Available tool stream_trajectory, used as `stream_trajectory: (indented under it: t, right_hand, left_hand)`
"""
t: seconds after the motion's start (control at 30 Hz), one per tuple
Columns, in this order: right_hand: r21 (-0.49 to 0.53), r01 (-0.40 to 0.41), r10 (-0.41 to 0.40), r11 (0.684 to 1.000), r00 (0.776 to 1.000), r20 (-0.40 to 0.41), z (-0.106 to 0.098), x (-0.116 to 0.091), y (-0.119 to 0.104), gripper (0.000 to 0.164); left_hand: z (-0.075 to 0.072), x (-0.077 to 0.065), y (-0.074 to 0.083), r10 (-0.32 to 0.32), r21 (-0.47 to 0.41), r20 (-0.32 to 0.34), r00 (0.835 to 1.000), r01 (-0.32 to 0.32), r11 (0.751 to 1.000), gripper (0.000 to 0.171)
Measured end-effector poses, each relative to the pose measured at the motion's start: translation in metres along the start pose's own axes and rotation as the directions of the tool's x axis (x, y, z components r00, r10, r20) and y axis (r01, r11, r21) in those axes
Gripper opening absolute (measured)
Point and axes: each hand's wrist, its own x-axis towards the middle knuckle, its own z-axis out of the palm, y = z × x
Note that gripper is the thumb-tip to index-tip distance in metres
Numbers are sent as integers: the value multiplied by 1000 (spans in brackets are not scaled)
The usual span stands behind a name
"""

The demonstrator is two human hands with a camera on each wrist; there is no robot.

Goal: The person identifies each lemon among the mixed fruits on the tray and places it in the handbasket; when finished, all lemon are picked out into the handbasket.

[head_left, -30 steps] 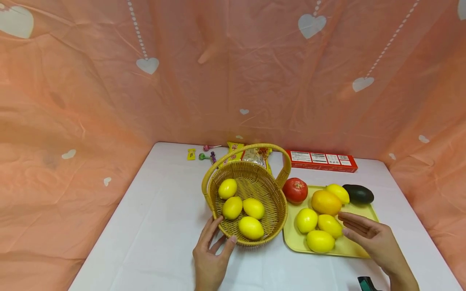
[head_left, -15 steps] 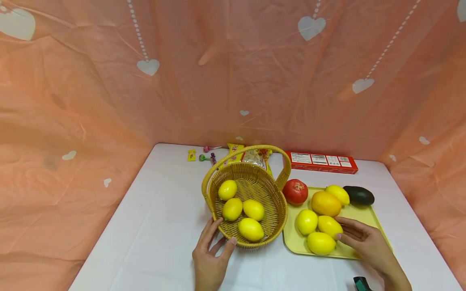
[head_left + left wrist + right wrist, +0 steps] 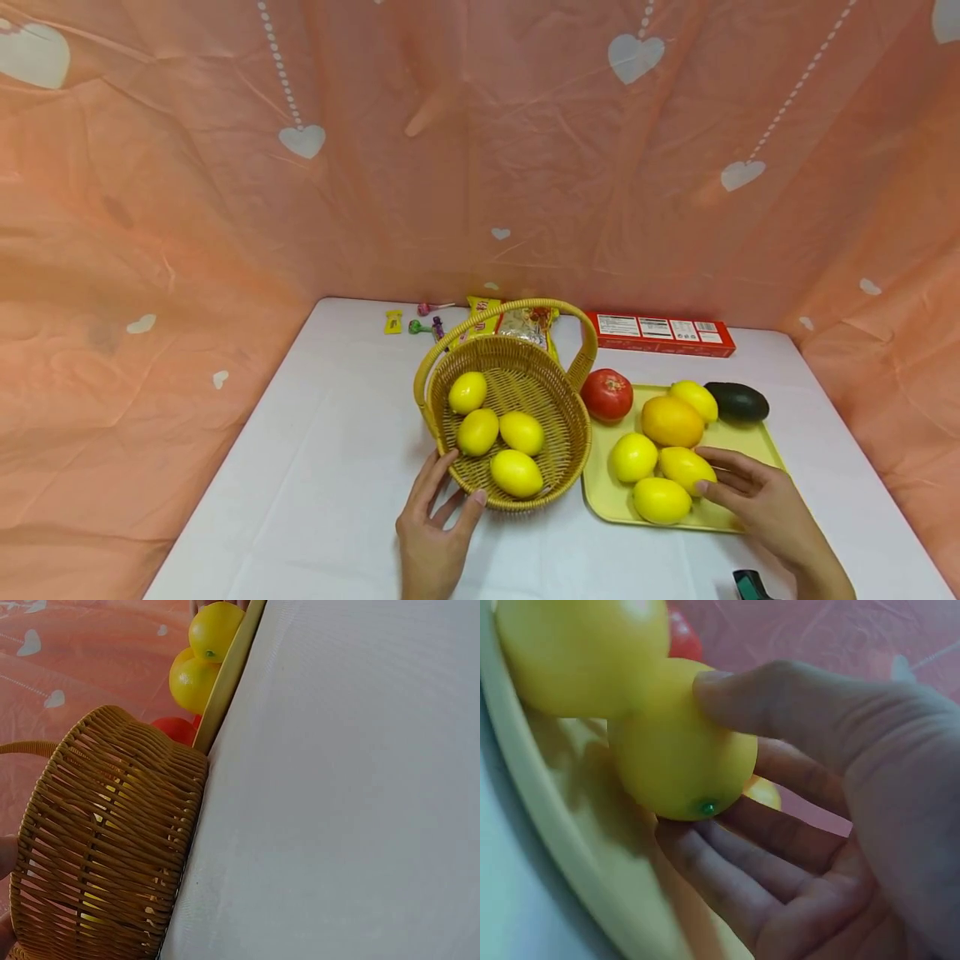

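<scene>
My left hand (image 3: 435, 533) holds the front left rim of a wicker basket (image 3: 561, 408), thumb and index fingertip at the rim. Several lemons (image 3: 517, 473) lie in the basket. In the left wrist view, fingertips (image 3: 6, 855) show at the basket's rim. On the yellow tray (image 3: 742, 446), my right hand (image 3: 772, 508) pinches a lemon (image 3: 686, 469) between thumb and fingers. The right wrist view shows the thumb on top of this lemon (image 3: 675, 757) and fingers curled beneath it. Two other lemons (image 3: 633, 457) sit close beside it.
An orange-yellow fruit (image 3: 671, 422), another lemon (image 3: 697, 400) and a dark green avocado-like fruit (image 3: 738, 402) occupy the tray's far side. A red pomegranate-like fruit (image 3: 607, 395) sits between basket and tray. Behind are a red box (image 3: 660, 335), a snack bag (image 3: 525, 327) and small candies (image 3: 420, 327).
My right hand has come in from the right and taken hold of the lemon, which has shifted slightly right. My left hand and the basket have stayed put.
</scene>
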Motion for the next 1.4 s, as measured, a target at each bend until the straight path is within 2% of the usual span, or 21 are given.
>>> stream_trajectory:
  t: [0.1, 0.27, 0.33, 0.47, 0.57, 0.7, 0.8, 0.9, 1.0, 1.17, 1.3, 1.37, 1.4]
  right_hand:
    - [78, 75, -74, 994, 997, -14, -3, -4, -3, 52]
    - [251, 245, -249, 937, 968, -16, -5, -4, -12, 45]
    - [259, 293, -300, 920, 954, -10, -3, -2, -21, 44]
    - [212, 342, -361, 916, 931, 57, 6, 5, -45, 43]
    - [229, 385, -420, 894, 898, 130, 16, 13, -62, 44]
    - [279, 448, -509, 850, 835, 211, 30, 24, -80, 44]
    - [291, 470, -543, 833, 797, 265, 41, 31, -90, 44]
    - [261, 495, -557, 829, 769, 312, 52, 38, -99, 42]
    - [202, 520, -557, 830, 753, 351, 61, 43, -106, 40]
    - [79, 585, -564, 807, 724, 397, 73, 45, -120, 41]
    - [-20, 606, -543, 796, 727, 421, 81, 43, -133, 42]
    - [-59, 594, -513, 802, 737, 441, 85, 42, -139, 42]
    - [-64, 594, -507, 802, 733, 453, 88, 42, -141, 41]
  left_hand:
    - [0, 0, 0, 1, 3, -1, 1000, -1, 1000, 58]
    - [0, -1, -1, 3, -1, 0, 1000, -3, 1000, 59]
    - [0, 0, -1, 3, -4, 3, 1000, -3, 1000, 59]
    - [0, 0, -1, -1, -7, 5, 1000, 1, 1000, 59]
    - [-1, 1, 0, -4, -7, 5, 1000, 4, 1000, 59]
    - [-1, 1, 0, -7, -5, 4, 1000, 7, 1000, 59]
    - [0, 1, 1, -11, -2, 1, 1000, 11, 1000, 59]
    - [0, 0, 1, -14, 0, -2, 1000, 14, 1000, 58]
    - [1, 0, 1, -14, 1, -3, 1000, 14, 1000, 58]
    - [1, 0, 0, -12, -4, -1, 1000, 12, 1000, 58]
    - [0, 0, 0, -6, -8, 2, 1000, 6, 1000, 58]
    - [0, 0, 0, -4, -9, 2, 1000, 4, 1000, 58]
    - [0, 0, 0, -4, -8, 2, 1000, 4, 1000, 58]
